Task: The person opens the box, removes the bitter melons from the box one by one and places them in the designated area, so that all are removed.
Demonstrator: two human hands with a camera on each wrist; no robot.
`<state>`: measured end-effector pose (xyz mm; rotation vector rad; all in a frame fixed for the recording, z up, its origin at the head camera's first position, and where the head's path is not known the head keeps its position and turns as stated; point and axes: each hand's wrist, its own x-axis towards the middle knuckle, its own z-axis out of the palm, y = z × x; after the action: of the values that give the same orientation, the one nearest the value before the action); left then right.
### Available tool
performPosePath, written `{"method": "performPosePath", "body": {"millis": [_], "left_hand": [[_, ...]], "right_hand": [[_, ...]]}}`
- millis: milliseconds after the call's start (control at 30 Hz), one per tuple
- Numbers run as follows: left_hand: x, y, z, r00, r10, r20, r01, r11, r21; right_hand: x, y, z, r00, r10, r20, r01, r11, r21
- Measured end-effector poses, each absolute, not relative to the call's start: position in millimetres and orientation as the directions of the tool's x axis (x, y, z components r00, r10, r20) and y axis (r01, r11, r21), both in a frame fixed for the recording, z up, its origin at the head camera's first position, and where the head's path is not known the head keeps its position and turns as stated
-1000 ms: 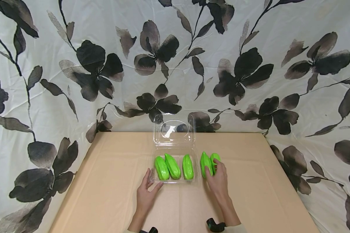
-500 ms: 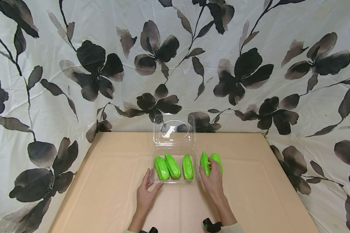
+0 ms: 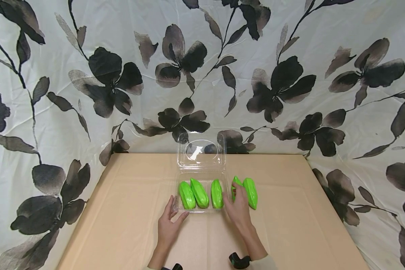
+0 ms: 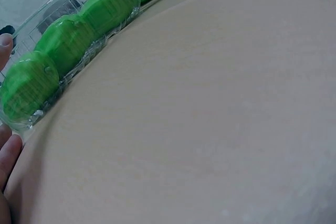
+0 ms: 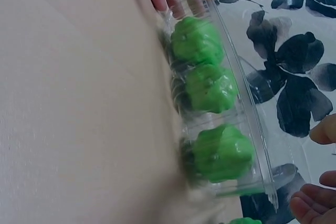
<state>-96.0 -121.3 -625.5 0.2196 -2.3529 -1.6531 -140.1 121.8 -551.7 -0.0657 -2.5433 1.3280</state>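
Note:
A clear plastic clamshell container stands with its lid raised. Inside lie three bright green, ridged, cucumber-like vegetables. My left hand holds the container's near left corner; its thumb and fingers straddle that end in the right wrist view. My right hand is at the container's right side. Its fingers reach over one loose green vegetable and partly hide it; the thumb is beside the container wall. In the right wrist view its thumb and fingers are spread apart. Another loose green vegetable lies just right of that hand.
The raised lid stands at the back, by the far table edge. The table has a tan covering. Behind it hangs a white cloth with dark flowers. Both wrists wear a black device.
My right hand has moved left, from the outer loose vegetable to the one nearer the container. The outer vegetable has shifted slightly and is now uncovered. My left hand stays in place.

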Motion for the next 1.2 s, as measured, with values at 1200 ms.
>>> {"method": "performPosePath", "body": {"millis": [1200], "left_hand": [[-96.0,-121.6,-627.8,-0.952,-0.270,0.143,0.043,0.348,0.937]], "right_hand": [[-144.3,87.0,-561.4,-0.972,0.049,0.230,-0.128,0.709,-0.694]]}}
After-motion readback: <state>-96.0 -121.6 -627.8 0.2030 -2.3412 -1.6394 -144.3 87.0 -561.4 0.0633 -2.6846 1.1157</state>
